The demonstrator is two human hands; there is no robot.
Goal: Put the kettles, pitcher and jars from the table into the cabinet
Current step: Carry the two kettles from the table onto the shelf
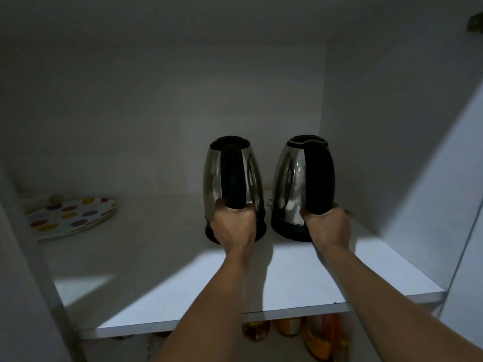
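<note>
Two steel kettles with black handles and bases stand side by side on the white cabinet shelf (162, 288), handles facing me. My left hand (234, 226) grips the lower handle of the left kettle (213, 178). My right hand (328, 226) grips the lower handle of the right kettle (287, 178). Both kettles are upright and their bases rest on the shelf, near the right rear corner.
A stack of polka-dot plates (70, 215) lies at the shelf's left rear. The cabinet's right wall (392, 152) is close to the right kettle. Jars and bottles (321, 340) stand on the level below the shelf.
</note>
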